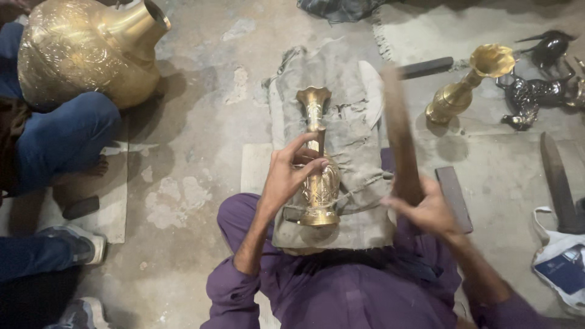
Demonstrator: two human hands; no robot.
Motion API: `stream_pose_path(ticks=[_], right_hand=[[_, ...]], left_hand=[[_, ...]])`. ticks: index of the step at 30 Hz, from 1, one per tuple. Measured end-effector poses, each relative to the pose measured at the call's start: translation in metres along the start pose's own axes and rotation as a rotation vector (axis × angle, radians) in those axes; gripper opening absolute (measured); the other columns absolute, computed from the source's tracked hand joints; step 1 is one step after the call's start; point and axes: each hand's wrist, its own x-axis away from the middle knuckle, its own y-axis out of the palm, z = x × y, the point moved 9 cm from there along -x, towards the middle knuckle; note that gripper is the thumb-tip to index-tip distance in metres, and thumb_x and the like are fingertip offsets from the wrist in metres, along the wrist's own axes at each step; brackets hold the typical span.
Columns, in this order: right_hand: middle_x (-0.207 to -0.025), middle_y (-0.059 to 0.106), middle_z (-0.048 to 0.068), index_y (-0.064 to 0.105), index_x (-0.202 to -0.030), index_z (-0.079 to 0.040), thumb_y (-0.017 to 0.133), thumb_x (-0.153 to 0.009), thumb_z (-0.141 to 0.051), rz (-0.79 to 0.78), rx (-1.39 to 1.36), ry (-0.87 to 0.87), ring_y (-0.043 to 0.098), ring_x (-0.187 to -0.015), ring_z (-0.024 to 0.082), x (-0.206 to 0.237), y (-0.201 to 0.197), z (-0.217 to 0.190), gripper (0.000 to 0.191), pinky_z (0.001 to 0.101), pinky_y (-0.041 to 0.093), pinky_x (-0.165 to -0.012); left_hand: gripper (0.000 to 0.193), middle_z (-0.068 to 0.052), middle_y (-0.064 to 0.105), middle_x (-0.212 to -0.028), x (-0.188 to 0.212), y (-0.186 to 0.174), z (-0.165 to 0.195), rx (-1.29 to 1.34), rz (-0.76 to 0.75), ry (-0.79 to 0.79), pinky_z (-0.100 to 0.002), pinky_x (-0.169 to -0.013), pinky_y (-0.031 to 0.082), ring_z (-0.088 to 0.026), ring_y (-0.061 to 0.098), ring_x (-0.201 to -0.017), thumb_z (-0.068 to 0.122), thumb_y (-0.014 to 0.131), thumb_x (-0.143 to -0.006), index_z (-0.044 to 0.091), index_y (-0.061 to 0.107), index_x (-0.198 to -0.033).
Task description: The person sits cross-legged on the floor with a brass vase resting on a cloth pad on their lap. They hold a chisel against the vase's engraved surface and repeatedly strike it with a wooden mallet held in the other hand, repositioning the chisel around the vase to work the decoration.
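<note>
A slim engraved brass vase [317,164] lies on a grey cloth pad [353,122] over my lap, its flared mouth pointing away from me. My left hand [291,173] grips the vase at its neck and upper belly. My right hand [426,204] holds a long wooden stick [399,131] raised upright to the right of the vase; the stick is blurred by motion.
A large brass pot [85,52] rests against a seated person in blue trousers [67,134] at the left. Another brass vase [466,85] stands at the right, with dark metal animal figures [536,91] behind it. Dark flat bars [557,180] and a white bag [563,262] lie on the concrete floor.
</note>
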Motion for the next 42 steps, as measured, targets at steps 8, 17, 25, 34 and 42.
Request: stream_pose_path(ticks=[8,17,25,34,42], right_hand=[[-0.095,0.069,0.015,0.058,-0.134,0.002,0.081,-0.084,-0.027,0.011,0.19,-0.162,0.07,-0.086,0.019,-0.023,-0.044,-0.025,0.062,0.0327,0.061,-0.08],[-0.082,0.075,0.008,0.067,-0.121,-0.005,0.082,-0.083,-0.034,0.136,0.57,-0.084,0.07,-0.067,0.018,-0.047,-0.068,-0.066,0.05,0.0364,0.056,-0.063],[-0.095,0.076,0.009,0.062,-0.126,-0.016,0.071,-0.092,-0.04,-0.042,1.016,-0.034,0.074,-0.07,0.021,-0.059,-0.064,-0.074,0.042,0.0387,0.062,-0.064],[-0.096,0.076,0.01,0.055,-0.129,-0.015,0.072,-0.095,-0.034,-0.03,0.898,0.007,0.076,-0.081,0.024,-0.064,-0.062,-0.073,0.043,0.0409,0.063,-0.072],[-0.107,0.075,0.012,0.058,-0.133,-0.015,0.071,-0.092,-0.028,0.017,0.847,-0.092,0.075,-0.084,0.026,-0.062,-0.063,-0.073,0.046,0.0429,0.063,-0.073]], left_hand=[[0.052,-0.014,0.079,-0.098,-0.001,0.002,0.009,-0.017,-0.075,0.028,-0.031,-0.068,0.064,-0.019,0.08,-0.087,0.012,0.075,-0.092,0.006,0.055,-0.14],[0.052,-0.014,0.079,-0.099,0.001,0.001,0.007,-0.064,-0.063,0.062,-0.032,-0.07,0.065,-0.019,0.08,-0.089,0.009,0.075,-0.092,0.005,0.056,-0.141],[0.048,-0.013,0.08,-0.106,-0.001,0.007,0.009,-0.142,-0.089,0.116,-0.033,-0.078,0.066,-0.022,0.081,-0.094,0.011,0.072,-0.094,0.005,0.059,-0.139],[0.048,-0.015,0.08,-0.105,-0.003,0.004,0.015,-0.129,-0.076,0.055,-0.034,-0.077,0.065,-0.022,0.081,-0.094,0.012,0.073,-0.092,0.004,0.058,-0.137],[0.047,-0.014,0.08,-0.106,-0.001,0.006,0.021,-0.122,-0.098,0.077,-0.034,-0.077,0.063,-0.021,0.08,-0.096,0.008,0.071,-0.091,0.007,0.061,-0.137]])
